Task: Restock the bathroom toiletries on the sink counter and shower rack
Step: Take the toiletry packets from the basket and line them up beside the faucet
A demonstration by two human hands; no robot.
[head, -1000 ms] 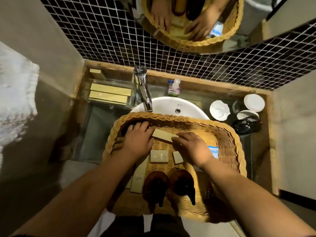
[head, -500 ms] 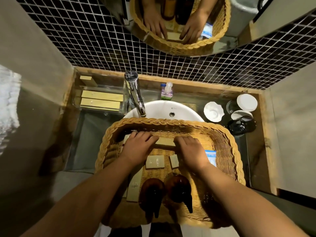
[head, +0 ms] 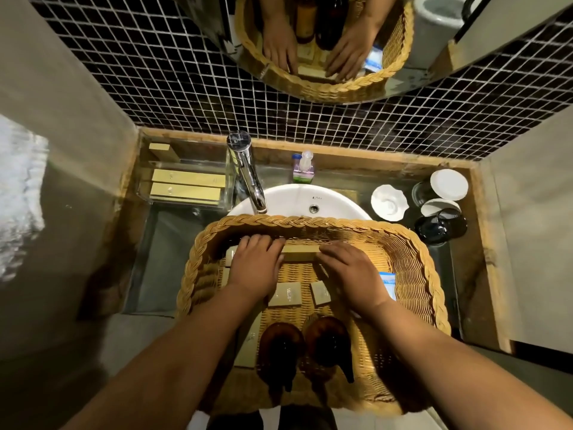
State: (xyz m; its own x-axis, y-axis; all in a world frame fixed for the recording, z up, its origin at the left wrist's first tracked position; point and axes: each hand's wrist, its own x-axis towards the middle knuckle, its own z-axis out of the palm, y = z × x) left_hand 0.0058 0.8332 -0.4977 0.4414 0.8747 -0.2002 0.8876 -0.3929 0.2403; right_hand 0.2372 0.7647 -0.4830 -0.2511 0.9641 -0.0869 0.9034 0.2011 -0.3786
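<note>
Lying L-R, box (head: pixel 300 253) touches L hand (head: pixel 255 265), R hand (head: pixel 350 274).

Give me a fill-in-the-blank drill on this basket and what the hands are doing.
The wicker basket sits over the white ____. The left hand and right hand both touch one long tan ____ at the basket's far side. Two ____ pump bottles sit at its near end.
Missing words: sink; box; brown.
</note>
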